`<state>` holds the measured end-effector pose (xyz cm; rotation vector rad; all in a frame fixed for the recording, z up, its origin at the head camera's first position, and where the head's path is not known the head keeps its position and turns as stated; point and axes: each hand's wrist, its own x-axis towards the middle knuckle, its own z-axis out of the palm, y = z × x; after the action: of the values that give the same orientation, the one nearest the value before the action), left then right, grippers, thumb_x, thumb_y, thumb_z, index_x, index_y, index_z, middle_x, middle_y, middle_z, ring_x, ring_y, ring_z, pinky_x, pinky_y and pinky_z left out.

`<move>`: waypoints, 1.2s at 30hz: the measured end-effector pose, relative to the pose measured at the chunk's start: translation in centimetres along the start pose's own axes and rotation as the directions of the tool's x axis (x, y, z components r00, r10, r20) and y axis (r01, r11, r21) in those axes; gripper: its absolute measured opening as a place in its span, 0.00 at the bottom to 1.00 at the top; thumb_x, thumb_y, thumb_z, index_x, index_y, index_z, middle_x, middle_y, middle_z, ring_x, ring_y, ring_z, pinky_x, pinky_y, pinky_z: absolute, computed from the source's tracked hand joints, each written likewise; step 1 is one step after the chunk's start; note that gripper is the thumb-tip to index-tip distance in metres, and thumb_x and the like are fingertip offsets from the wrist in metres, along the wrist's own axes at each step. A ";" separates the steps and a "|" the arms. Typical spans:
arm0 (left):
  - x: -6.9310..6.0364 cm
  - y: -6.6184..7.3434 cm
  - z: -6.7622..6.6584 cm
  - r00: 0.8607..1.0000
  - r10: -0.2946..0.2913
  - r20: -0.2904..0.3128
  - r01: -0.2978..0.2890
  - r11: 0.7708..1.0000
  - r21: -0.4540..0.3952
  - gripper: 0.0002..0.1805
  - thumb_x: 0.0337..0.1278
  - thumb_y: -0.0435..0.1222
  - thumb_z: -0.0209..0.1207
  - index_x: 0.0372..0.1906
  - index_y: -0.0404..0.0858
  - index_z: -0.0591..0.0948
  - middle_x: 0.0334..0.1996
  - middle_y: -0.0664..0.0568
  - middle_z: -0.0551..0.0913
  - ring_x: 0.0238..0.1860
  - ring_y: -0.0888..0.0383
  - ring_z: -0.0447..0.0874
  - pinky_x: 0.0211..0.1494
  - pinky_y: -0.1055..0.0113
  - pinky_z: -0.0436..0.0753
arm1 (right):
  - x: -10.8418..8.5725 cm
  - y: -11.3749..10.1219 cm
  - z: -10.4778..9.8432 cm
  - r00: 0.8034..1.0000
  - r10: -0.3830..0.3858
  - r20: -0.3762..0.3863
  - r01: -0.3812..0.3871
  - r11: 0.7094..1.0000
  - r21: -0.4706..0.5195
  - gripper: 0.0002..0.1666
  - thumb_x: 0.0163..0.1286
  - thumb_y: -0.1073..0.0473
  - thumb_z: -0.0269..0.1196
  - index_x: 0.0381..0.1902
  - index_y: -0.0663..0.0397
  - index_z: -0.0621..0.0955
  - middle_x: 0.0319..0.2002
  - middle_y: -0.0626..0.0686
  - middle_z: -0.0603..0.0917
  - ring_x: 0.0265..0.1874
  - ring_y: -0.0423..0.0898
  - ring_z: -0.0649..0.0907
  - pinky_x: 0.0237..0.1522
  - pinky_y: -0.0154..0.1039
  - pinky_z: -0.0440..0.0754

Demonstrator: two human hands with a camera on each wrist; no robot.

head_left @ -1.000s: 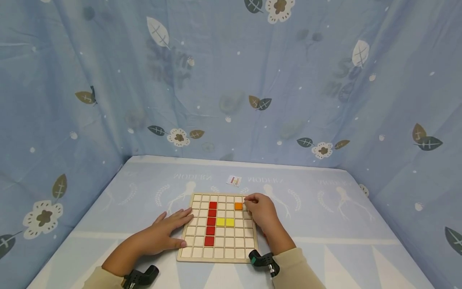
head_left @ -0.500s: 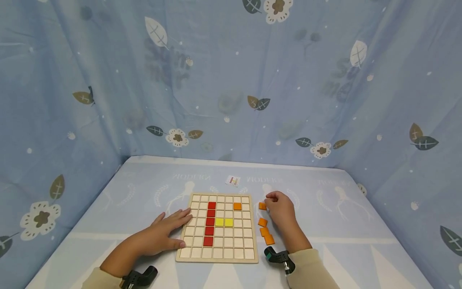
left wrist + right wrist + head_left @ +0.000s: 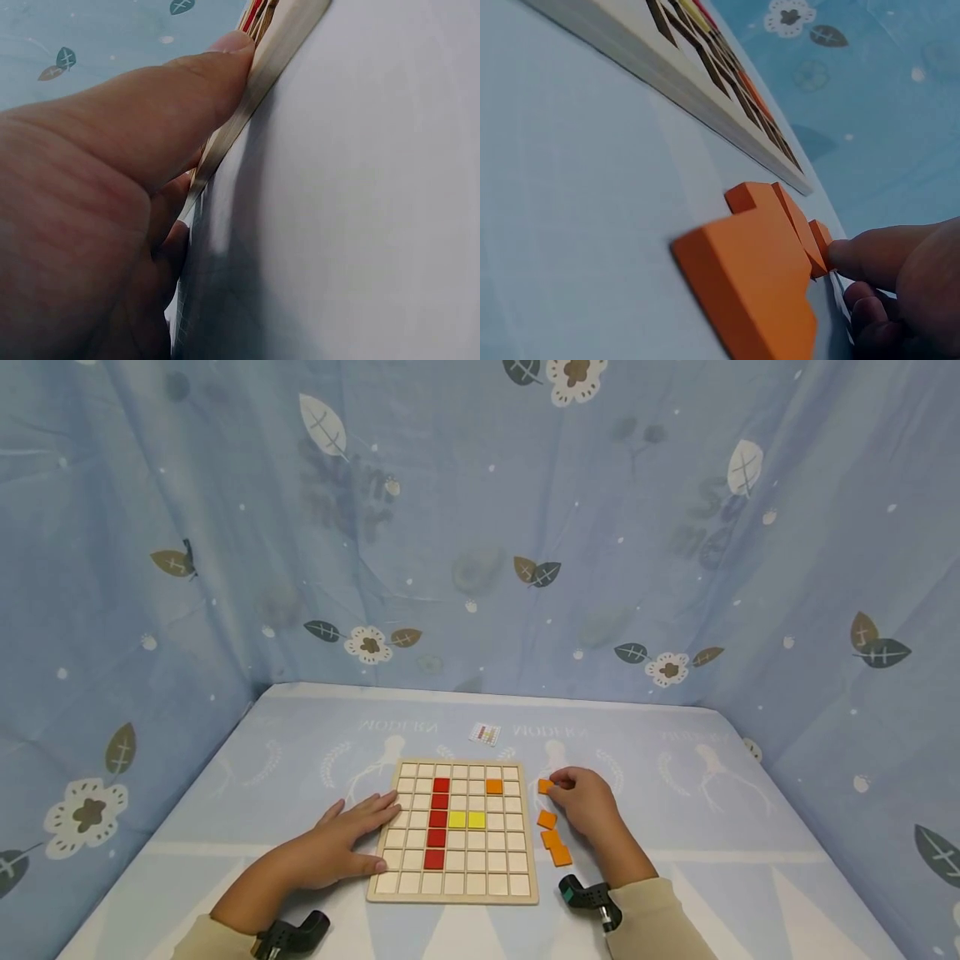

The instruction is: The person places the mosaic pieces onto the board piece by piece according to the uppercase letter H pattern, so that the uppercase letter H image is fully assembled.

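Note:
A wooden grid board [image 3: 452, 898] lies on the table, with a column of several red tiles [image 3: 437, 837], two yellow tiles [image 3: 476, 819] and one orange tile [image 3: 493, 787] in its cells. My left hand [image 3: 337, 843] rests spread along the board's left edge; the left wrist view shows its thumb [image 3: 202, 82] touching the rim. Right of the board, my right hand [image 3: 588, 802] pinches the farthest loose orange tile [image 3: 544, 786] between thumb and forefinger. In the right wrist view the thumb meets that tile's [image 3: 821, 238] edge; the other fingers curl beneath, partly hidden.
More loose orange tiles [image 3: 560, 855] lie in a row nearer me, two of them touching or overlapping. Behind the board lies a small patterned card [image 3: 485, 734]. Patterned blue cloth [image 3: 480, 527] hangs around the table [image 3: 712, 827].
My right hand has left the board's upper right area and moved right to the loose orange tiles, uncovering them. Its fingers have come down onto the farthest one. The left hand stays put.

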<state>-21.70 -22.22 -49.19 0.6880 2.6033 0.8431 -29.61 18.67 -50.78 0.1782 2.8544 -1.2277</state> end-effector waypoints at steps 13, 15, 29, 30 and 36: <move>-0.1 0.1 0.1 1.000 0.014 -0.008 -0.014 0.999 -0.029 0.50 0.64 0.58 0.66 0.83 0.41 0.61 0.85 0.46 0.52 0.84 0.35 0.44 0.75 0.23 0.29 | -0.1 0.4 0.1 0.999 -0.007 -0.048 0.010 0.998 0.069 0.02 0.71 0.58 0.70 0.40 0.48 0.85 0.38 0.50 0.84 0.38 0.49 0.79 0.42 0.42 0.78; -0.1 0.1 0.1 1.000 0.016 -0.011 -0.016 1.000 -0.025 0.50 0.64 0.58 0.66 0.83 0.41 0.61 0.85 0.46 0.52 0.84 0.35 0.44 0.75 0.23 0.30 | 0.0 0.5 0.1 0.999 0.008 -0.051 -0.003 0.996 0.084 0.02 0.73 0.58 0.69 0.40 0.47 0.86 0.39 0.50 0.85 0.39 0.49 0.80 0.43 0.42 0.79; 0.1 -0.2 0.2 1.000 0.014 -0.003 -0.014 1.000 -0.018 0.50 0.64 0.59 0.66 0.84 0.41 0.60 0.85 0.47 0.51 0.85 0.36 0.43 0.77 0.25 0.29 | 0.0 0.6 0.1 0.997 0.065 -0.042 -0.056 0.981 0.184 0.04 0.74 0.55 0.68 0.42 0.47 0.88 0.44 0.51 0.87 0.42 0.50 0.81 0.44 0.40 0.82; 0.1 -0.2 0.2 1.000 0.015 -0.001 -0.015 1.000 -0.020 0.50 0.64 0.59 0.66 0.84 0.41 0.60 0.85 0.47 0.51 0.85 0.36 0.43 0.76 0.25 0.29 | -0.1 0.6 0.1 0.997 0.071 -0.038 -0.061 0.977 0.203 0.05 0.74 0.55 0.68 0.42 0.48 0.88 0.44 0.51 0.87 0.41 0.50 0.81 0.43 0.40 0.82; 0.2 -0.2 0.2 1.000 0.006 0.002 -0.006 1.000 -0.025 0.50 0.64 0.58 0.66 0.84 0.42 0.60 0.86 0.46 0.50 0.84 0.34 0.43 0.76 0.25 0.29 | -0.8 -0.6 0.4 0.998 0.064 0.010 -0.064 0.954 0.292 0.05 0.74 0.56 0.68 0.42 0.49 0.89 0.44 0.52 0.87 0.36 0.49 0.81 0.38 0.38 0.81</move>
<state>-21.85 -22.19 -49.55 0.6899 2.5859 0.8743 -28.88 17.88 -50.56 0.2739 2.6266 -1.6298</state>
